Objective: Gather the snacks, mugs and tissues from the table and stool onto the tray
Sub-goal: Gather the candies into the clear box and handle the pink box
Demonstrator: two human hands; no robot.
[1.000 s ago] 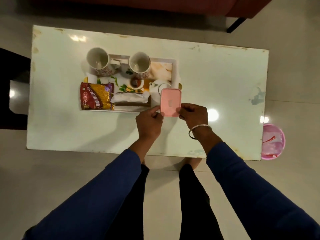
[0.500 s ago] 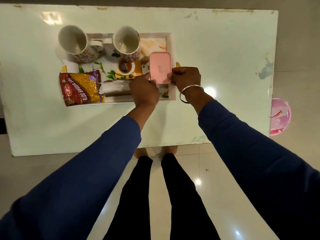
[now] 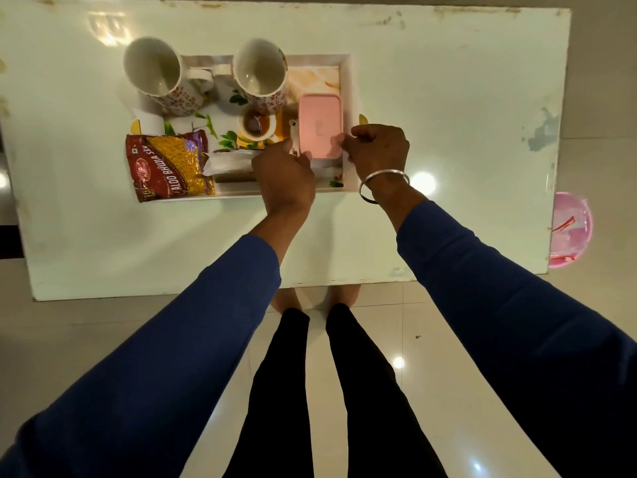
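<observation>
A white tray (image 3: 349,98) with a printed floor sits on the white table (image 3: 448,115). Two floral mugs (image 3: 155,70) (image 3: 260,69) stand at its far side. A red snack packet (image 3: 169,165) lies across its left end, with white tissues (image 3: 229,160) beside it. A pink lidded box (image 3: 320,124) rests in the tray's right part. My left hand (image 3: 284,177) pinches the box's near left corner. My right hand (image 3: 377,148) pinches its near right corner, over the tray's rim.
A pink bin (image 3: 570,229) with wrappers stands on the floor past the table's right edge. My legs and feet (image 3: 310,298) are at the table's near edge. The tiled floor (image 3: 396,339) lies around.
Both hands carried the pink box from the table's near side forward into the tray's right part, where it now sits low. The view has come closer to the table.
</observation>
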